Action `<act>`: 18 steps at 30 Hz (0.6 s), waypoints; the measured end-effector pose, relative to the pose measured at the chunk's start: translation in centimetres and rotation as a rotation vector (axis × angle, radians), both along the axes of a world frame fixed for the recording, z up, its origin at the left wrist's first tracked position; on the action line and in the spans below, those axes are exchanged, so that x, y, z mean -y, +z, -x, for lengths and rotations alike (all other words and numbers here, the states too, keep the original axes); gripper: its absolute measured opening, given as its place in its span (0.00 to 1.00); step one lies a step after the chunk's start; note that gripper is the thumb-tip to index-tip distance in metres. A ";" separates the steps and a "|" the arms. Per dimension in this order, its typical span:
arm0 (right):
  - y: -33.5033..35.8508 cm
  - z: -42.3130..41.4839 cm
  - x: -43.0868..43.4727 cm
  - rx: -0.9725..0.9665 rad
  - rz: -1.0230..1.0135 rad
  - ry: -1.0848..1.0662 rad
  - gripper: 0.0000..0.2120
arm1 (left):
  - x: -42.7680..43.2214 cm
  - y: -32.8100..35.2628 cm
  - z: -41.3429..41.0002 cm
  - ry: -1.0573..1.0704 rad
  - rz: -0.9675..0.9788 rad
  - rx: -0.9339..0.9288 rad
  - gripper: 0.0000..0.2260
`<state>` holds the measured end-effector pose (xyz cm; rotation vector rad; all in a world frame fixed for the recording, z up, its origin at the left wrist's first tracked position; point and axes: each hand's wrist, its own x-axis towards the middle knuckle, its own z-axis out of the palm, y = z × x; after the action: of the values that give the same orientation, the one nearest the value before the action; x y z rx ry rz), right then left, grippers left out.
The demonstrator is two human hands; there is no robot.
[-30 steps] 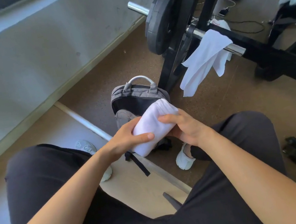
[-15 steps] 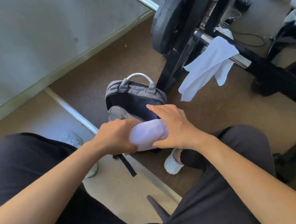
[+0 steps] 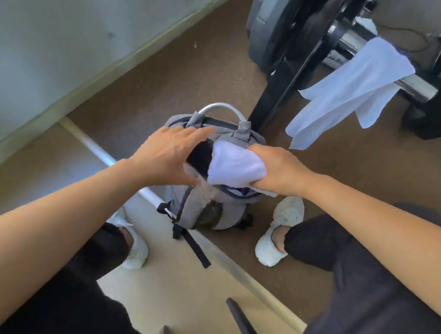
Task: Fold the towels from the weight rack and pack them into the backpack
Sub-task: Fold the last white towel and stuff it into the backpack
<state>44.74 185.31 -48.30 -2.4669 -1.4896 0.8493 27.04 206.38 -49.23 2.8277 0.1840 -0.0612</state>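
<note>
A grey backpack (image 3: 214, 205) stands upright on the brown floor between my feet, its top unzipped and dark inside. My right hand (image 3: 277, 169) grips a folded white towel (image 3: 235, 166) right at the backpack's open mouth. My left hand (image 3: 171, 154) lies spread over the left rim of the opening, fingers straight, thumb at the front edge. A second white towel (image 3: 346, 92) hangs unfolded over a chrome bar of the black weight rack (image 3: 305, 35) to the right.
A dark weight plate (image 3: 276, 16) sits on the rack just behind the backpack. A grey wall with a skirting board runs along the left. My white shoes (image 3: 279, 232) flank the bag. Cables lie on the floor at far right.
Both hands carried the folded towel forward to the backpack. My left hand let go of the towel and moved onto the bag's opening; my right hand alone holds the towel now.
</note>
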 end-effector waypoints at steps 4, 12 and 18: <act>-3.9 -2.4 -1.1 -0.132 -0.050 -0.125 0.15 | -3.0 -4.1 -2.7 -0.027 -0.073 0.017 0.42; -10.5 -1.3 -4.0 -0.175 -0.108 -0.242 0.17 | -3.9 -8.6 -5.2 -0.119 -0.059 -0.191 0.67; -14.6 -1.1 -6.2 -0.160 0.226 0.023 0.24 | -2.9 -9.3 -5.4 -0.191 -0.274 -0.228 0.69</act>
<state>45.81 191.47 -62.93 -2.4659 -1.4408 1.2509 32.47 209.28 -58.57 3.0989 -0.0330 -0.4327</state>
